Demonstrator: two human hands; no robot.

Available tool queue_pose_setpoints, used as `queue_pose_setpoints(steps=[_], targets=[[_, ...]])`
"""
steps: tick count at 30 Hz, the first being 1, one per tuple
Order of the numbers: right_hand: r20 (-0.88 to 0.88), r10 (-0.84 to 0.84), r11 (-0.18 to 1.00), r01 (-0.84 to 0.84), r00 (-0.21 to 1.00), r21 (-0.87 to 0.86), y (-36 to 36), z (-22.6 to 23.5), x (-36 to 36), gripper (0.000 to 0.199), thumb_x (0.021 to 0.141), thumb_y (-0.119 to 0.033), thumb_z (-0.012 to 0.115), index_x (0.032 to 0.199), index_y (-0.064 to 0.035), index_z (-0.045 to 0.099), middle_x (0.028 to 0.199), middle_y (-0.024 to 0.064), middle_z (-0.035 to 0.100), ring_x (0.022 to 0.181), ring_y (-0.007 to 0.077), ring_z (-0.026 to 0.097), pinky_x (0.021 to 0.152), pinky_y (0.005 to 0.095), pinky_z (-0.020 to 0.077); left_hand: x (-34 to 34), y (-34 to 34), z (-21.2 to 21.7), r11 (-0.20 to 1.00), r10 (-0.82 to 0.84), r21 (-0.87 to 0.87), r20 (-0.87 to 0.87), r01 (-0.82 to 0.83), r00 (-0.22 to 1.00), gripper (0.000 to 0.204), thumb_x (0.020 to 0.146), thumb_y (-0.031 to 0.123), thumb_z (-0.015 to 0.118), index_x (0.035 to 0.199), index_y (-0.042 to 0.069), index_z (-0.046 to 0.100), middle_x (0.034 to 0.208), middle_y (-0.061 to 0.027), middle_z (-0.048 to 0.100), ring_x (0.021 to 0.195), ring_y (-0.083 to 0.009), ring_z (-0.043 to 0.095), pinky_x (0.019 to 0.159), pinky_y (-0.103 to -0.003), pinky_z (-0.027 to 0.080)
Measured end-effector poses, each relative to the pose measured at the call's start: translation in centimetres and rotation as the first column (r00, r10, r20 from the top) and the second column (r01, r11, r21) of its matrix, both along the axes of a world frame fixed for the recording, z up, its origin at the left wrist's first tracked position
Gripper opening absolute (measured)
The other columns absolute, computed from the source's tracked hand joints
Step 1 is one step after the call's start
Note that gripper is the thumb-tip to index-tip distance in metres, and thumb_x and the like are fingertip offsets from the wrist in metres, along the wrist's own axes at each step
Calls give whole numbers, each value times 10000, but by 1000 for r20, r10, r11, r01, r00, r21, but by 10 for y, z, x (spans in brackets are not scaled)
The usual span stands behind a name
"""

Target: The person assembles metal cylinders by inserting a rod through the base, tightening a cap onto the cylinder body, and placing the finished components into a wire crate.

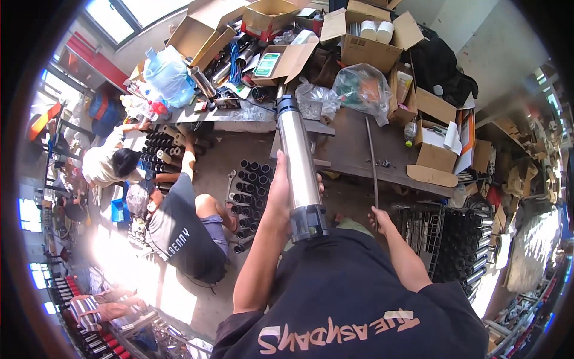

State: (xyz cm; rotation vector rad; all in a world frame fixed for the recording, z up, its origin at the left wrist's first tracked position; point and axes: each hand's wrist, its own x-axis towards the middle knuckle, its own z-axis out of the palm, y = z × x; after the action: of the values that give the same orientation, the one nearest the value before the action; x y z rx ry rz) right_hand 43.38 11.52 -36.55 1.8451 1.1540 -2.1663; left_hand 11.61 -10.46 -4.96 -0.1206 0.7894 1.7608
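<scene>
My left hand [278,190] is wrapped round a long stainless steel cylinder [301,157] in front of my chest. Its lower end carries a slotted black fitting [309,222], close to my dark shirt, and a black collar [287,103] caps the far end. Fingertips show along the cylinder's right side. Lower right, my right hand [381,219] is closed on the near end of a thin metal rod [372,152]. The rod stretches away over the dark workbench [350,140], standing apart from the cylinder.
Cardboard boxes [373,51], a clear plastic bag [362,90] and a blue water jug [169,76] crowd the bench. Two people [185,230] work at left beside rows of black tubular parts [254,179]. A wire crate [423,230] and stacked black-ended cylinders [460,251] stand at right.
</scene>
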Motion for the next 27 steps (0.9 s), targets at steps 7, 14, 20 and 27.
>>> queue_pose_setpoints(steps=[7,14,20,27], targets=[[123,-42,951,2,991,310,-29,-4,39,419,916,-477,670,747,-99,608,556,-43,465,415,86,393,400,260,310,4,14,8,979,7,201,159,-39,987,700,972,710,338,1257,88,489,931,-224,626,749,-332,643,612,-420,590],[144,-51,924,-8,988,383,-31,-21,59,411,904,-435,691,722,-69,648,536,-26,488,391,101,420,384,275,309,14,21,1,951,-14,301,263,-68,965,779,963,721,336,1155,-12,518,936,-165,605,776,-274,624,668,-391,566],[160,-33,953,-18,987,303,-28,-11,57,334,932,-404,673,773,-113,635,597,-58,469,469,69,397,427,251,289,10,24,2,997,-18,73,82,12,996,836,950,758,288,1143,-18,531,864,-152,645,719,-265,671,598,-380,589],[181,-47,900,-37,982,434,-21,-13,27,362,926,-411,677,722,-128,583,568,-49,461,430,75,394,402,251,271,4,22,-2,1000,-3,13,-60,4,998,757,943,749,355,1235,68,506,889,-192,652,715,-314,676,596,-405,597]])
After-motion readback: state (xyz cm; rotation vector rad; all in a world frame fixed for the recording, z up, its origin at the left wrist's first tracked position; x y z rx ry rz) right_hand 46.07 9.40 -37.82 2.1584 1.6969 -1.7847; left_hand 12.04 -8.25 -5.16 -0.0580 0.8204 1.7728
